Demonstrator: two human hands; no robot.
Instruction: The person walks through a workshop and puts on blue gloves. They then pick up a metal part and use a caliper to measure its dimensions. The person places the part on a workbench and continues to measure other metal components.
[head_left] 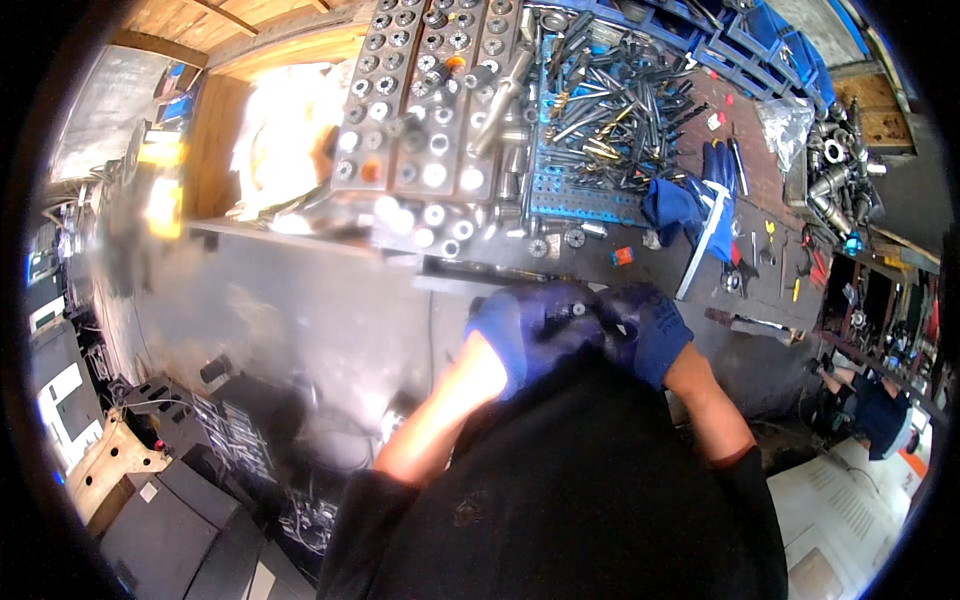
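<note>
Blue work gloves cover both hands, close together at the near edge of the workbench (630, 275). My left hand (525, 328) and my right hand (645, 330) have their fingers curled inward toward each other. Between them shows a small dark piece with a pale round end (578, 309); its kind is too small to tell, and the gloves hide most of it. Just beyond my left hand lies a long, thin dark tool (490, 272) on the bench. A small orange box (623, 256) sits beyond the right hand.
Collet racks (405, 110) with loose collets (538, 247) stand at the back. Drill bits heap on a blue perforated rack (590, 207). An L-shaped metal tool (705, 240) rests against blue gloves (718, 170). Metal tool holders (835, 180) fill a bin rightward. Another person (875, 415) is far right.
</note>
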